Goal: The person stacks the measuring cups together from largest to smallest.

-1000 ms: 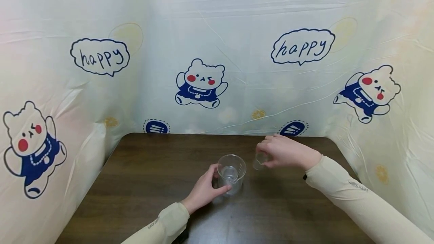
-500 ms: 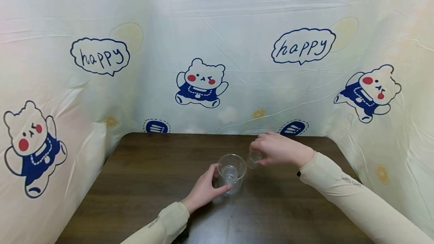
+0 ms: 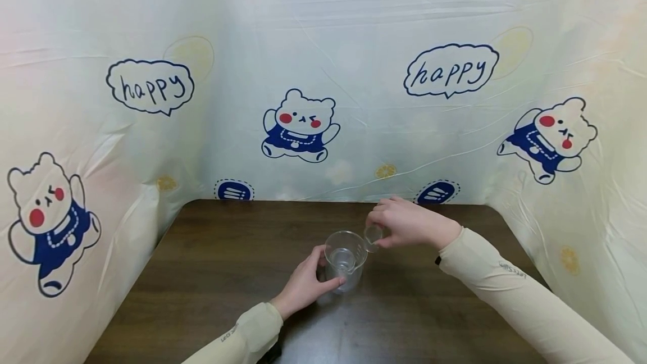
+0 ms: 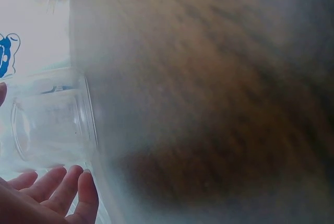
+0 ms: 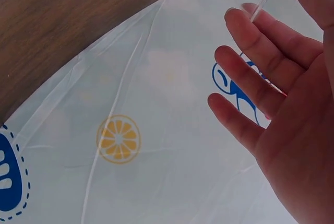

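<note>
A clear glass beaker (image 3: 352,271) with faint markings stands upright on the table. My left hand (image 3: 302,284) grips its lower left side, thumb at the front and fingers behind. Inside the beaker, a smaller clear cylindrical shape (image 4: 49,125) shows in the left wrist view. Just right of the beaker's rim, my right hand (image 3: 404,223) pinches a small clear glass beaker (image 3: 373,236), which is tilted and overlaps the rim in the head view. Only a thin edge of this small beaker (image 5: 262,3) shows between thumb and forefinger in the right wrist view.
The dark wooden table (image 3: 227,251) ends at a back edge against a pale printed curtain (image 3: 354,72). This curtain also hangs along both sides. The right forearm in a cream sleeve (image 3: 510,280) reaches across the table's right part.
My right hand has moved left with the small beaker, bringing it from a gap away right up to the larger beaker's rim. The left hand and larger beaker have stayed in place.
</note>
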Demonstrator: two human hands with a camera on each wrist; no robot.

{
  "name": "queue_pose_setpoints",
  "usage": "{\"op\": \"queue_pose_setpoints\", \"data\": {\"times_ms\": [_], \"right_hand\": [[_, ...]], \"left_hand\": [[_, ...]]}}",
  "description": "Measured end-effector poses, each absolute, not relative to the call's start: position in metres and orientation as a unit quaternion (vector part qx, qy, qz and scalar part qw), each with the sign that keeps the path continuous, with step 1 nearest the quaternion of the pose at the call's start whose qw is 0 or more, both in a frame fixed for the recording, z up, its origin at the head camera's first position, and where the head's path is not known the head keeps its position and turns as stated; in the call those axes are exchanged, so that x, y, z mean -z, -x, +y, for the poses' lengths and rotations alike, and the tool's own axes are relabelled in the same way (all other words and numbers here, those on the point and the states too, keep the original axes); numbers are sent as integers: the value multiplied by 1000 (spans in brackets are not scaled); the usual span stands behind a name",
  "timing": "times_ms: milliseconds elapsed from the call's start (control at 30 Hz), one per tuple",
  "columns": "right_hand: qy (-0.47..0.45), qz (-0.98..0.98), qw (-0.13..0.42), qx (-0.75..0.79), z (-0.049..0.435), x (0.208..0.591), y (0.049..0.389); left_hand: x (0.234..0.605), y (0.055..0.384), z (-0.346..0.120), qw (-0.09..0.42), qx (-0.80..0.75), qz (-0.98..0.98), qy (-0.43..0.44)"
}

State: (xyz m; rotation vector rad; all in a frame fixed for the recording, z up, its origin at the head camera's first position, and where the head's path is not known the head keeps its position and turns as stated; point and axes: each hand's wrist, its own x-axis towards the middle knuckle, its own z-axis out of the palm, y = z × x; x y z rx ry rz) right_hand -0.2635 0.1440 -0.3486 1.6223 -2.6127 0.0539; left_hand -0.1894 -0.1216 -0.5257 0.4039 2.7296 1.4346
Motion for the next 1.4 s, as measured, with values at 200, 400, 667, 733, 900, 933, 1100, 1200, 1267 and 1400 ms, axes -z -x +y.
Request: {"op": "queue_pose_setpoints", "data": {"times_ms": [200, 400, 667, 733, 900, 933, 1100, 1200, 1267, 1400], "right_hand": [[-529, -847, 48, -21, 143, 356, 267], [-527, -849, 42, -28, 139, 357, 267], [-524, -851, 17, -34, 129, 355, 266], [-525, -850, 9, -39, 126, 354, 265], [-534, -845, 4, -38, 119, 355, 265], [-535, -844, 4, -35, 118, 356, 265], [-538, -843, -1, -18, 113, 358, 265], [-542, -840, -5, -7, 110, 360, 267], [-545, -838, -8, -1, 108, 362, 268], [-553, -833, -11, 15, 104, 364, 268]], "left_hand": [[527, 191, -122, 13, -464, 876, -132], [527, 191, -122, 13, -464, 876, -133], [527, 190, -122, 12, -462, 876, -135], [527, 190, -122, 12, -463, 876, -135], [527, 190, -122, 14, -464, 875, -137], [527, 190, -122, 15, -464, 875, -137], [527, 190, -122, 16, -462, 876, -137], [528, 190, -122, 17, -458, 878, -138], [527, 191, -123, 20, -457, 879, -137], [527, 192, -123, 29, -457, 879, -133]]}}
